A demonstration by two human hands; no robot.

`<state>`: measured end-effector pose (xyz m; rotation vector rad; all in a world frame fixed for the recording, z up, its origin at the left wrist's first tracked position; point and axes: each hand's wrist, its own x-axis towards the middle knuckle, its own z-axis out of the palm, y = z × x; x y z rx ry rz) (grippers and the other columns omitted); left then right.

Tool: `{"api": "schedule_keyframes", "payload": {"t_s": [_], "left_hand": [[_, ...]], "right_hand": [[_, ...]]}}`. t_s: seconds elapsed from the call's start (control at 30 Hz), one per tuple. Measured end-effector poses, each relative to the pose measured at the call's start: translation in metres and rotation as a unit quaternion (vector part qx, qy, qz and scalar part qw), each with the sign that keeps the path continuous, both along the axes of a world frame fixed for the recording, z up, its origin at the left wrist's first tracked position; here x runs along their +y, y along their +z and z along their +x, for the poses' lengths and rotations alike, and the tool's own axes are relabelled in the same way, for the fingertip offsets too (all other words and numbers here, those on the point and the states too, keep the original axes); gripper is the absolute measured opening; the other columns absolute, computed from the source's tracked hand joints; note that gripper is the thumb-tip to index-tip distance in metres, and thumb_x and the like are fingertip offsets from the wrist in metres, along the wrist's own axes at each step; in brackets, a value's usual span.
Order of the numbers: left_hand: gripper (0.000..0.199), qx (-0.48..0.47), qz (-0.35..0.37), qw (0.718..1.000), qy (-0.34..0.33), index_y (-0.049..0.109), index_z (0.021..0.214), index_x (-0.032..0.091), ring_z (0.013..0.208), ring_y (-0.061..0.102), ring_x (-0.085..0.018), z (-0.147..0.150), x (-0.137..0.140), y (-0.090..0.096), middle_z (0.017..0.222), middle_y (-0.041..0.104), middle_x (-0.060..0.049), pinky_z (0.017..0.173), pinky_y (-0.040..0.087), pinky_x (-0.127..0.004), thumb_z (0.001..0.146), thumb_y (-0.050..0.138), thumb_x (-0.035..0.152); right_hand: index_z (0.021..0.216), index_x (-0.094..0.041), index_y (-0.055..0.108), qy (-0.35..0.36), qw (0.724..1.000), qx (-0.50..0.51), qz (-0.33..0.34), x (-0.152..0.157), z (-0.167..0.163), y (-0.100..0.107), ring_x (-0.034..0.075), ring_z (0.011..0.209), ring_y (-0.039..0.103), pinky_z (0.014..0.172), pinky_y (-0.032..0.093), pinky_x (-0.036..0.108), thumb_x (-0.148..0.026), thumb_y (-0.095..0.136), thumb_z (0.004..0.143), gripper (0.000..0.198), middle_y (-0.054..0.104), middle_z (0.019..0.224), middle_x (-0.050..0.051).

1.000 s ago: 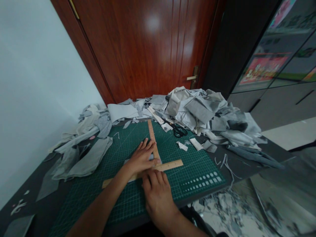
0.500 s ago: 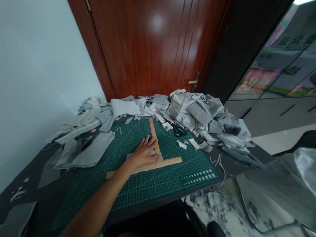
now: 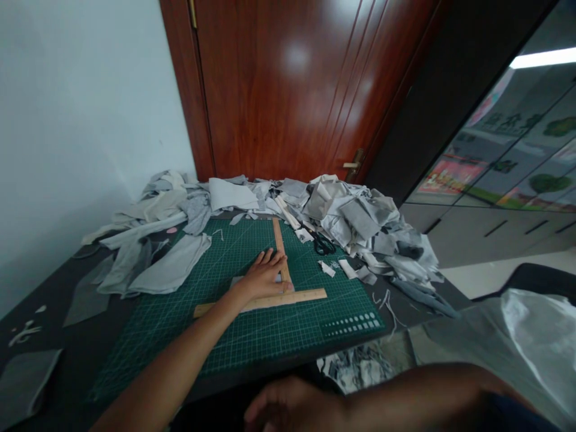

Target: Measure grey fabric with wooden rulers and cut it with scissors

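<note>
My left hand [image 3: 260, 277] lies with fingers spread, pressing down where two wooden rulers meet. One wooden ruler [image 3: 278, 235] runs away from me; the other wooden ruler [image 3: 310, 295] lies crosswise, partly under my wrist. A piece of grey fabric [image 3: 236, 281] shows beneath the hand and along the crosswise ruler, mostly hidden. Everything rests on a green cutting mat [image 3: 270, 339]. At the bottom, below the table's front edge, my right hand [image 3: 294, 405] is blurred with its fingers curled in; whether it holds anything is not visible.
Black-handled scissors [image 3: 323, 243] lie at the mat's back right, beside small white scraps [image 3: 347, 269]. A large heap of grey and white cloth [image 3: 360, 219] fills the back right. More folded fabric [image 3: 168, 267] lies at left. A wooden door [image 3: 279, 90] stands behind the table.
My right hand and forearm have come into view at the bottom. The left hand stays pressed on the rulers. The camera view has tilted and shifted slightly.
</note>
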<state>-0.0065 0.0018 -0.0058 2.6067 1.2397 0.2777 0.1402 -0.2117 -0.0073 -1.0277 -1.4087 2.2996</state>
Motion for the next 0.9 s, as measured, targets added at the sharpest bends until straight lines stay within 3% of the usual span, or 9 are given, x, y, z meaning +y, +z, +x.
{"api": "schedule_keyframes", "payload": {"t_s": [0.03,0.1,0.2,0.27,0.33,0.43,0.53,0.67,0.9], "left_hand": [[0.095,-0.001,-0.001,1.0,0.0,0.03,0.159,0.02,0.156,0.008,-0.037,0.0,0.0,0.001,0.167,0.023,-0.014,0.124,0.009,-0.055,0.085,0.05,0.077],[0.096,-0.002,0.001,1.0,-0.001,0.03,0.159,0.02,0.156,0.01,-0.038,0.0,-0.001,0.002,0.167,0.024,-0.015,0.124,0.009,-0.055,0.085,0.049,0.078],[0.093,-0.002,0.008,1.0,-0.001,0.032,0.158,0.019,0.155,0.012,-0.038,0.001,-0.003,0.005,0.166,0.026,-0.015,0.124,0.01,-0.054,0.087,0.047,0.077],[0.092,0.0,0.01,1.0,0.002,0.034,0.157,0.019,0.155,0.015,-0.04,0.002,-0.004,0.006,0.166,0.027,-0.015,0.124,0.012,-0.054,0.087,0.047,0.076],[0.092,-0.002,0.012,1.0,0.006,0.036,0.156,0.02,0.154,0.016,-0.041,0.003,-0.004,0.006,0.166,0.028,-0.015,0.123,0.014,-0.056,0.085,0.049,0.077],[0.095,-0.002,0.008,1.0,0.002,0.035,0.157,0.021,0.155,0.014,-0.041,0.003,-0.002,0.005,0.165,0.03,-0.015,0.123,0.013,-0.057,0.083,0.05,0.08],[0.098,0.001,0.006,1.0,0.0,0.031,0.158,0.021,0.155,0.013,-0.04,0.002,0.0,0.003,0.166,0.027,-0.015,0.123,0.012,-0.056,0.083,0.049,0.08],[0.098,0.01,0.004,1.0,0.0,0.029,0.159,0.018,0.155,0.011,-0.039,0.001,0.0,0.003,0.167,0.024,-0.015,0.124,0.009,-0.054,0.084,0.048,0.079],[0.099,0.023,0.001,1.0,0.005,0.03,0.159,0.016,0.156,0.009,-0.038,0.003,-0.002,0.005,0.167,0.022,-0.015,0.124,0.009,-0.052,0.085,0.048,0.079]], "right_hand": [[0.104,-0.016,0.065,-0.011,1.0,0.007,-0.005,0.009,0.007,0.007,0.017,0.086,0.075,0.083,0.058,0.032,-0.037,0.093,0.061,0.055,0.072,0.087,0.0],[0.103,-0.015,0.062,-0.101,0.994,0.04,0.008,0.033,0.02,0.024,0.018,0.084,0.076,0.085,0.058,0.034,-0.036,0.092,0.061,0.056,0.07,0.084,-0.001],[0.103,-0.017,0.055,-0.189,0.976,0.046,0.096,0.083,0.038,0.044,0.018,0.084,0.076,0.086,0.059,0.038,-0.033,0.089,0.066,0.053,0.07,0.087,-0.001],[0.102,-0.019,0.053,-0.186,0.968,-0.012,0.17,0.118,0.048,0.05,0.02,0.082,0.076,0.082,0.06,0.039,-0.037,0.084,0.071,0.047,0.07,0.082,-0.002],[0.091,-0.02,0.053,-0.195,0.94,-0.096,0.265,0.147,0.057,0.049,0.02,0.076,0.074,0.076,0.06,0.037,-0.045,0.077,0.076,0.037,0.07,0.078,0.0],[0.083,-0.018,0.058,-0.194,0.917,-0.141,0.318,0.176,0.066,0.04,0.019,0.072,0.071,0.071,0.057,0.034,-0.041,0.074,0.078,0.029,0.069,0.073,0.0],[0.076,-0.016,0.065,-0.187,0.895,-0.171,0.367,0.191,0.07,0.029,0.016,0.073,0.067,0.075,0.052,0.03,-0.029,0.076,0.076,0.017,0.069,0.072,0.0],[0.078,-0.015,0.072,-0.165,0.869,-0.218,0.412,0.202,0.075,0.018,0.015,0.064,0.062,0.066,0.048,0.027,-0.022,0.072,0.081,0.008,0.069,0.067,-0.001],[0.087,-0.017,0.077,-0.125,0.804,-0.276,0.512,0.205,0.078,0.02,0.017,0.075,0.065,0.073,0.045,0.027,-0.017,0.072,0.086,0.005,0.074,0.08,0.003]]}}
